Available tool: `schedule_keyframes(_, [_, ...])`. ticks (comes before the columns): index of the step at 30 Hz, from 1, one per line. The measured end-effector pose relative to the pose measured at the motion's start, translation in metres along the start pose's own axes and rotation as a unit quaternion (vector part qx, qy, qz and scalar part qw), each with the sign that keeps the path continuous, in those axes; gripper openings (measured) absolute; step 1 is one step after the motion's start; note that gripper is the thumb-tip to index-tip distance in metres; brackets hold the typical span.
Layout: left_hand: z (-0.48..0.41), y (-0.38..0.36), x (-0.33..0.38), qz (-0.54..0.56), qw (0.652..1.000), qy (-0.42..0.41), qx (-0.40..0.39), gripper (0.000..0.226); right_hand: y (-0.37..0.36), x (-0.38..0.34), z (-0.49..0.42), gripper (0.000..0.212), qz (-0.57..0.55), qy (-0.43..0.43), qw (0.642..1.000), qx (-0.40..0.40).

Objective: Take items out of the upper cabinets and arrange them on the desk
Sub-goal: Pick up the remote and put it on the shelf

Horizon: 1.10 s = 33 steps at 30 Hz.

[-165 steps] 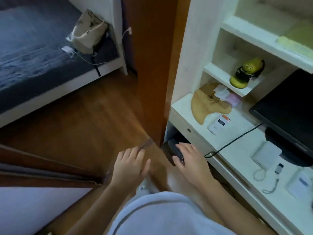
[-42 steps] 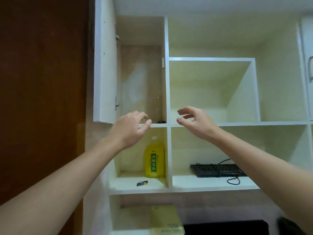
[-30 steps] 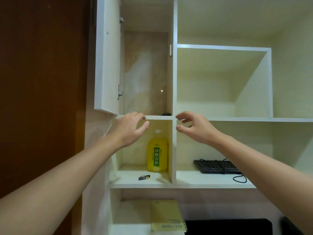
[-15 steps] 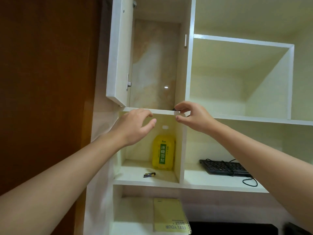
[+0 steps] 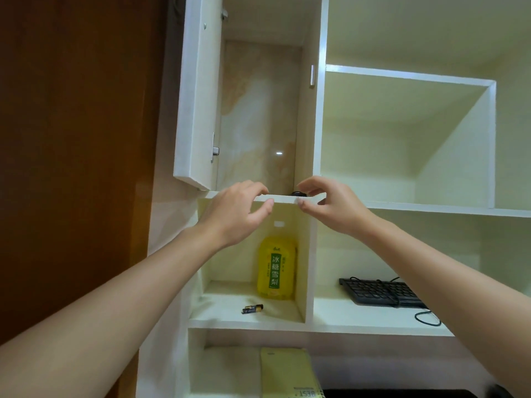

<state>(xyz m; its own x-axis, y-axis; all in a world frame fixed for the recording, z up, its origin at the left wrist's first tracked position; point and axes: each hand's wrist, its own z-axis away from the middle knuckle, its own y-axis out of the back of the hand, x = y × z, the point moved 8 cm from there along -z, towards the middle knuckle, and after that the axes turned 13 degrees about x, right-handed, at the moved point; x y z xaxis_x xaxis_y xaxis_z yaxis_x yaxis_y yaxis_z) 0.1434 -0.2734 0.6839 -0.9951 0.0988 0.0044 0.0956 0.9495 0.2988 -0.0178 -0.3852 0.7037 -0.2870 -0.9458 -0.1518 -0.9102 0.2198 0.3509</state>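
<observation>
A white shelving unit (image 5: pixel 319 116) stands beside a brown wooden panel (image 5: pixel 80 139), its upper cabinet door (image 5: pixel 195 93) swung open. Both hands reach the cabinet's floor edge. The left hand (image 5: pixel 238 214) is loosely open, empty. The right hand (image 5: pixel 330 205) pinches toward a small black object (image 5: pixel 298 193) there; contact is unclear. A yellow bottle (image 5: pixel 276 268) stands below.

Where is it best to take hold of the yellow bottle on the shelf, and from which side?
Grip the yellow bottle around its upper body, below the white cap, coming from the front. It stands upright close against the divider panel on its right, so the open front and left side probably give fingers the most room.
</observation>
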Motion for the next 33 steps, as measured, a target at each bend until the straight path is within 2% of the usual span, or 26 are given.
schedule_keyframes(3, [-0.016, -0.014, 0.005, -0.013, 1.000, -0.010, 0.003, 0.040, 0.011, 0.011, 0.012, 0.029, 0.007, -0.008, 1.000, -0.001])
schedule_keyframes(10, [-0.039, -0.066, 0.025, -0.055, 0.993, -0.041, -0.092, 0.050, 0.024, 0.048, 0.046, 0.030, 0.017, -0.028, 0.999, -0.036])
schedule_keyframes(15, [-0.058, -0.090, 0.031, -0.066, 0.990, -0.039, -0.118, 0.050, 0.025, 0.064, 0.057, 0.032, 0.012, -0.034, 0.998, -0.053])
schedule_keyframes(22, [-0.067, -0.103, 0.030, -0.050, 0.986, 0.021, -0.156, 0.051, 0.019, 0.079, 0.060, 0.031, 0.000, -0.035, 0.997, -0.070])
schedule_keyframes(26, [-0.067, -0.092, 0.034, 0.005, 0.994, 0.020, -0.103, 0.039, 0.015, 0.084, 0.062, 0.031, -0.013, -0.040, 0.997, -0.070])
schedule_keyframes(30, [-0.060, -0.075, 0.047, 0.024, 0.997, -0.055, -0.046, 0.020, 0.017, 0.082, 0.064, 0.030, -0.022, -0.041, 0.997, -0.062])
schedule_keyframes(33, [-0.054, -0.059, 0.051, 0.026, 0.997, -0.078, -0.009, 0.014, 0.019, 0.078, 0.064, 0.031, -0.033, -0.042, 0.997, -0.059])
